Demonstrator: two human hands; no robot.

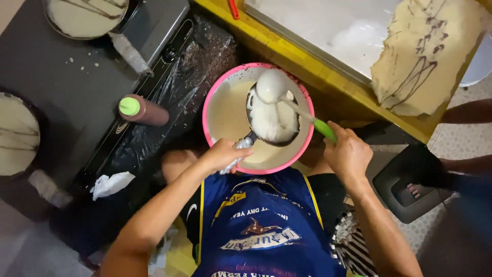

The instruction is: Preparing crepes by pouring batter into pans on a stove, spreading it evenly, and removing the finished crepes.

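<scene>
Left hand [224, 154] gripping pan [272, 119] handle, right hand [348, 154] tilting ladle [273, 85]

Your arms bare, no sleeves, no gloves on left hand [223, 154] or right hand [348, 154]. You wear blue apron [261, 225], yellow edge trim, printed lettering and emblem on front.

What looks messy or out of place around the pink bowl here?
Pale crumbs or splatters dot the dark stove top, a crumpled tissue lies at its edge, and the thin pancake on the counter has a ragged, torn edge. Batter in the pink bowl looks contained.
</scene>
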